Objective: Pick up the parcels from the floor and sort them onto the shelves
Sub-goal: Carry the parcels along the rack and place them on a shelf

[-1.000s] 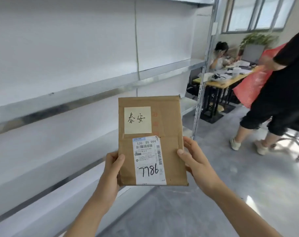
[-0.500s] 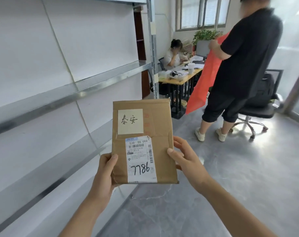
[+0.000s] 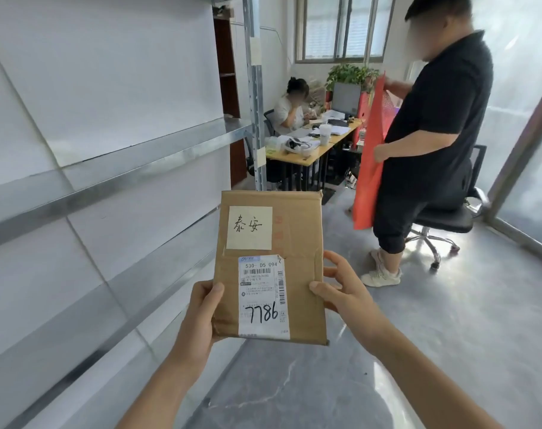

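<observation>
A flat brown cardboard parcel (image 3: pixel 297 233) is held upright in front of me, with a yellow handwritten note and a white shipping label marked 7786 on its face. My left hand (image 3: pixel 203 314) grips its lower left edge, thumb on the front. On the lower right edge my right hand (image 3: pixel 340 292) holds it, thumb on the front and fingers behind. White metal shelves (image 3: pixel 133 168) run along my left, with nothing on the boards in view.
A person in black stands at the right holding a red bag (image 3: pixel 368 168), beside a black office chair (image 3: pixel 449 218). Behind is a wooden desk (image 3: pixel 306 153) with a seated person. Grey floor (image 3: pixel 418 351) stretches ahead and to the right.
My view has swung to the right along the shelves, bringing the standing person and chair into sight. The parcel stays in both hands, held the same way.
</observation>
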Motion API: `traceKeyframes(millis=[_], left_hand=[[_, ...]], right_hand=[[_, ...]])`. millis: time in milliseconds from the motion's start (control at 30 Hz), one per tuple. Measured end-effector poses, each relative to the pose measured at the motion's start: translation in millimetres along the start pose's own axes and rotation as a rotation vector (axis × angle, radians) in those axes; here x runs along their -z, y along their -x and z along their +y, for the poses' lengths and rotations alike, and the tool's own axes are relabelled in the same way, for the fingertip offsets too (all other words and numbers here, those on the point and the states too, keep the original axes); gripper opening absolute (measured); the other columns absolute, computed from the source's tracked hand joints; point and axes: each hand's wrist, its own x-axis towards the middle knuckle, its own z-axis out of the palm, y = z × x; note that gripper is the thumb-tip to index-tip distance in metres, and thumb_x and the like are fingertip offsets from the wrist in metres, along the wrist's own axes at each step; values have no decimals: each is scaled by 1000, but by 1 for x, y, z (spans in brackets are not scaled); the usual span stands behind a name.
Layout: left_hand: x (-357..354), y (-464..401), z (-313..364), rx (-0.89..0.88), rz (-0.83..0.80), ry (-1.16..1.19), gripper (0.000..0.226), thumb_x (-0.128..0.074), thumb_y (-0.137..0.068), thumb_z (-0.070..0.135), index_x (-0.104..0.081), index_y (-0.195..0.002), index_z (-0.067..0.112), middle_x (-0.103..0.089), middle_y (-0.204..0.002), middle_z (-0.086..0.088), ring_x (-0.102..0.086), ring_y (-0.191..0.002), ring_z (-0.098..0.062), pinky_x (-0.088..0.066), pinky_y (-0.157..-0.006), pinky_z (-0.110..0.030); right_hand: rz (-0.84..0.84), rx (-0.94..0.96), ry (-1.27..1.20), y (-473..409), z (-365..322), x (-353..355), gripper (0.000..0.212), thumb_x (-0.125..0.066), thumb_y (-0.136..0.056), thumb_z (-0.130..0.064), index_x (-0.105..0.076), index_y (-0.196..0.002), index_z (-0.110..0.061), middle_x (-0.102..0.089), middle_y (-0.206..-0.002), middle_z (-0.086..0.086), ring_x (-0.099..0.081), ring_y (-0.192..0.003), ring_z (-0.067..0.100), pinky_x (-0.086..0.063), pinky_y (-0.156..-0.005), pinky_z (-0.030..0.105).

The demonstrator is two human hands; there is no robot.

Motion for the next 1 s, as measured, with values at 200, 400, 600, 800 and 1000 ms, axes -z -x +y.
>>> traceKeyframes(millis=[200,400,600,800,1000], left_hand=[[20,-95,17,-23,-68,-40,36,-57,-92,47,-55,-125,33,-79,-113,7,-79,-96,-14,-64,-68,-34],[31,-159,21,3,-70,-74,55,-60,-81,57,-52,-131,36,-78,-118,8,-79,-102,-20,-63,-81,-44],[26,-206,19,36,-64,-120,53,-57,-85,60,-49,-133,38,-80,-116,6,-79,-102,-23,-65,-83,-47],[14,-255,20,52,9,-178,50,-55,-84,62,-51,-131,44,-78,-121,5,-79,-100,-24,-65,-75,-39],[-13,-315,13,75,146,-133,29,-54,-101,42,-53,-131,41,-76,-123,7,-79,-101,-18,-65,-72,-39]], right_hand=[[0,-5,31,-100,5,-22,47,-68,-96,-18,-54,-138,-34,-68,-131,-7,-64,-122,10,-51,-107,44],[-1,-36,50,-168,12,-28,43,-74,-90,-25,-59,-130,-32,-70,-126,-7,-66,-120,11,-52,-106,46],[10,-21,60,-230,21,-24,44,-75,-76,-44,-59,-115,-30,-48,-146,-11,-54,-132,17,-56,-96,42],[-77,-92,36,-308,17,-9,23,-65,-98,-17,-56,-117,-8,-67,-127,-5,-70,-107,13,-62,-89,46],[-226,-107,56,-401,16,11,51,-65,-98,-23,-41,-142,-33,-60,-131,-3,-65,-114,16,-63,-87,52]])
